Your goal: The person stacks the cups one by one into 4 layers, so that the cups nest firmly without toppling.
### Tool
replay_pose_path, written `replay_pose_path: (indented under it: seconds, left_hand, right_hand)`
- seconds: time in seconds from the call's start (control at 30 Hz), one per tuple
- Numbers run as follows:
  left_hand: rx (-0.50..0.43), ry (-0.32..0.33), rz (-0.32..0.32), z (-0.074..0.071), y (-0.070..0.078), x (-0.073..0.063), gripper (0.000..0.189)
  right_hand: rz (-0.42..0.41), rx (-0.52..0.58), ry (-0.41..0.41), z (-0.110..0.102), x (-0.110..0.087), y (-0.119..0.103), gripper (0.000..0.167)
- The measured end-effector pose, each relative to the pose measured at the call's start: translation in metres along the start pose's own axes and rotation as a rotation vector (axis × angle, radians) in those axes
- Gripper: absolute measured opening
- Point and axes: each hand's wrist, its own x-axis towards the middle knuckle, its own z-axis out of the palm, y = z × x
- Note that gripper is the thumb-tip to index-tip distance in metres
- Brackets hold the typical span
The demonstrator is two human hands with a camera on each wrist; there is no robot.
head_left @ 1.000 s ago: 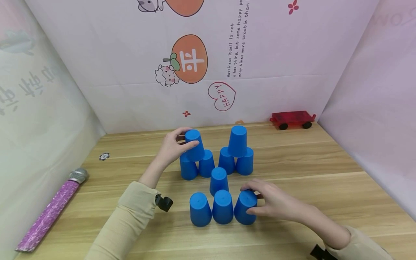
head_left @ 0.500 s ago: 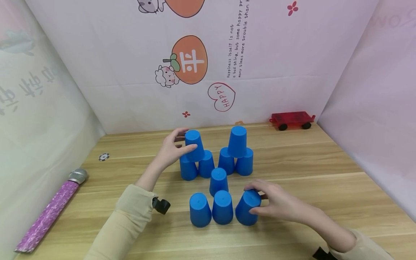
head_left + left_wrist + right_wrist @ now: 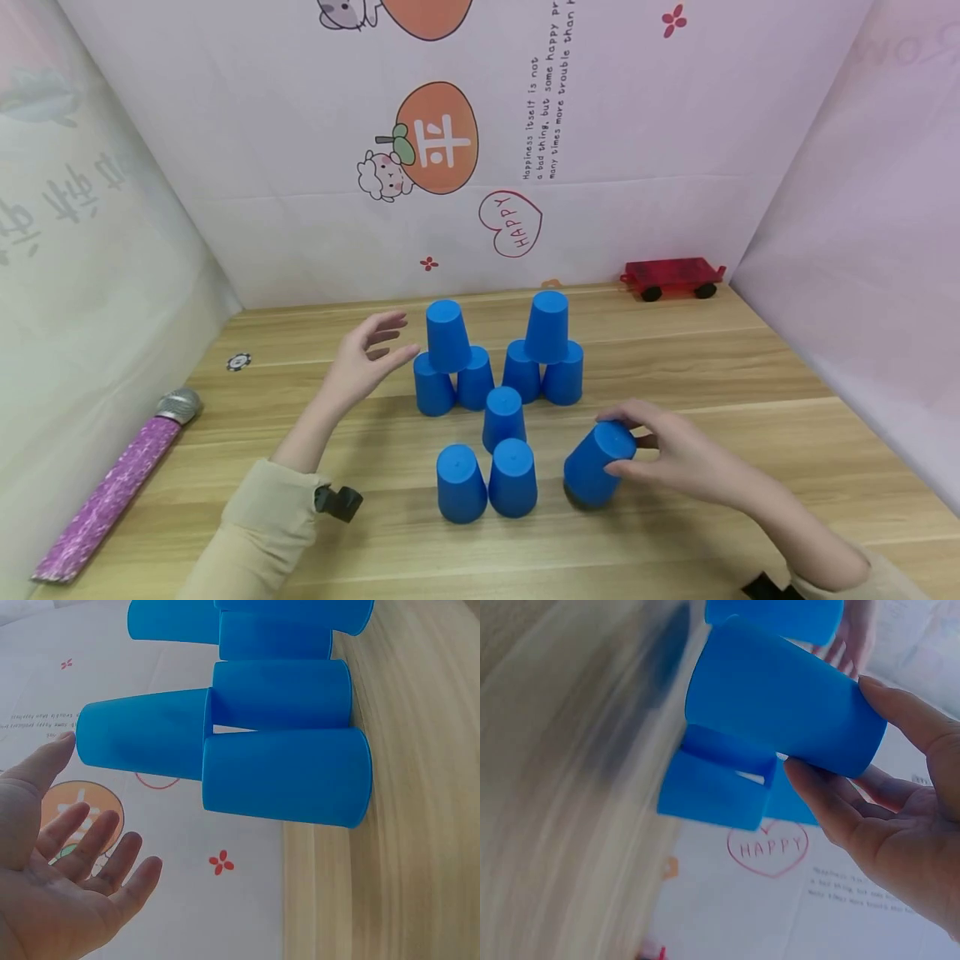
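My right hand grips an upside-down blue cup near its base with thumb and fingers; the cup tilts, its rim close over the table. In the right wrist view this cup overlaps others behind it. Left of the back-left stack, my left hand has its fingers spread, apart from the stack's top cup in the head view. That cup rests on two lower cups. A matching stack stands to its right. In front are a middle cup and two front cups.
A purple glitter microphone lies on the table at far left, with a poker chip beyond it. A red toy wagon stands at the back right, before the printed cloth backdrop.
My left hand has let go of the back-left stack's top cup and drawn back left. My right hand has moved the front row's right cup rightward, away from the row, and tilted it.
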Motion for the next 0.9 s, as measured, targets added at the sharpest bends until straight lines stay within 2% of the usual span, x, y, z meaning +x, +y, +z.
replay_pose_path:
  seconds: [0.2, 0.43, 0.7, 0.9]
  left_hand:
    - [-0.032, 0.009, 0.029, -0.008, -0.009, -0.019, 0.053]
    - [-0.035, -0.009, 0.020, -0.009, -0.016, -0.042, 0.054]
    - [-0.069, -0.042, 0.031, 0.004, -0.015, -0.076, 0.055]
    - [-0.045, -0.026, 0.024, 0.008, -0.014, -0.097, 0.053]
  right_hand:
    - [-0.014, -0.060, 0.117, -0.017, -0.008, 0.000, 0.046]
    - [-0.063, -0.167, 0.242, -0.044, -0.012, -0.008, 0.047]
    - [-0.095, -0.228, 0.235, -0.071, 0.001, -0.031, 0.050]
    - [-0.139, -0.276, 0.212, -0.088, 0.018, -0.047, 0.052]
